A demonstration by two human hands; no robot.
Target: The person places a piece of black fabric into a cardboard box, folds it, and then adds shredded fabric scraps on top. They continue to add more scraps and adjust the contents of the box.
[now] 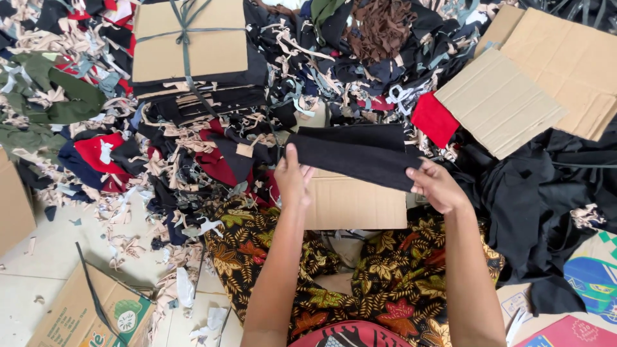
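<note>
Over lap and floor, seen from above:

Left hand (292, 178): fingers pressed on the near left end of a black fabric stack (357, 157), thumb side hidden, pinching that edge; held so as to keep the layers aligned at that end.

Right hand (437, 186): fingers closed over the right corner of same black fabric stack, pinching it from the edge; seemingly stretched between both hands to keep the pieces flat and squared.

Black fabric stack: rectangular, several layers, lifted slightly above a cardboard sheet (357, 202) lying on the lap; cardboard placed directly beneath, likely as a backing of matching size.

Patterned skirt (385, 270): leaf print in orange, yellow and black, covering the lap, serving as work surface.

Tied bundle (193, 58): cardboard on top, dark fabric layers below, bound with dark strip crosswise; set well apart at upper left, on the scrap heap.

Loose cardboard sheets (514, 96): upper right, overlapping, within reach of right hand.

Red cloth piece (436, 119): just beside loose cardboard sheets, touching far right edge of black stack area.

Fabric scraps (128, 160): black, beige, red, green offcuts, heaped around the lap on three sides.

Black cloth pile (546, 193): unfolded, right of lap.

Flattened carton (90, 315): lower left on tiled floor (38, 257).
</note>
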